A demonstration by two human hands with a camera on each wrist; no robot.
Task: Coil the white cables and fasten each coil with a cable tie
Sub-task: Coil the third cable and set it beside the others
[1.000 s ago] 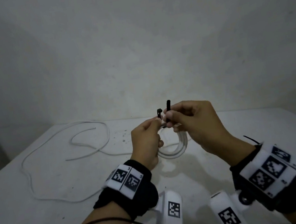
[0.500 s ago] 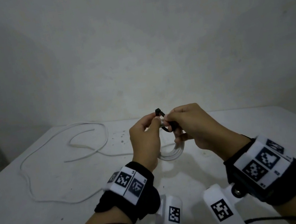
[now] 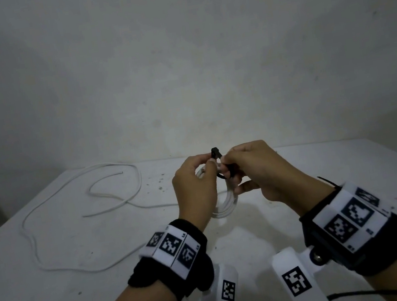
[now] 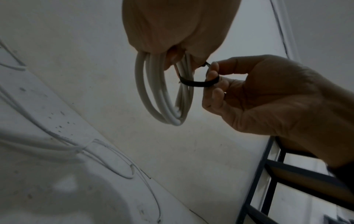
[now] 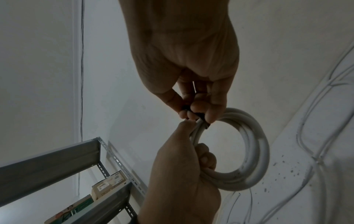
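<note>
A coil of white cable (image 3: pixel 228 204) (image 4: pixel 162 97) (image 5: pixel 250 153) hangs above the table between my hands. My left hand (image 3: pixel 195 187) (image 5: pixel 184 171) grips the coil at its top. A black cable tie (image 3: pixel 220 165) (image 4: pixel 199 83) loops round the coil's strands. My right hand (image 3: pixel 254 167) (image 4: pixel 216 78) (image 5: pixel 193 112) pinches the tie's strap beside the coil, and the tie's head (image 3: pixel 215 152) sticks up between the two hands. A second white cable (image 3: pixel 55 225) lies loose on the table at the left.
The white table (image 3: pixel 350 165) is speckled with dark spots and meets a plain wall behind. A thin black strip (image 3: pixel 327 180) lies on the table near my right wrist. A metal shelf (image 5: pixel 57 159) with boxes stands beside the table.
The tie's free end, which stood straight up a second ago, has been bent down and now forms a loop round the coil. Both hands have drawn closer together.
</note>
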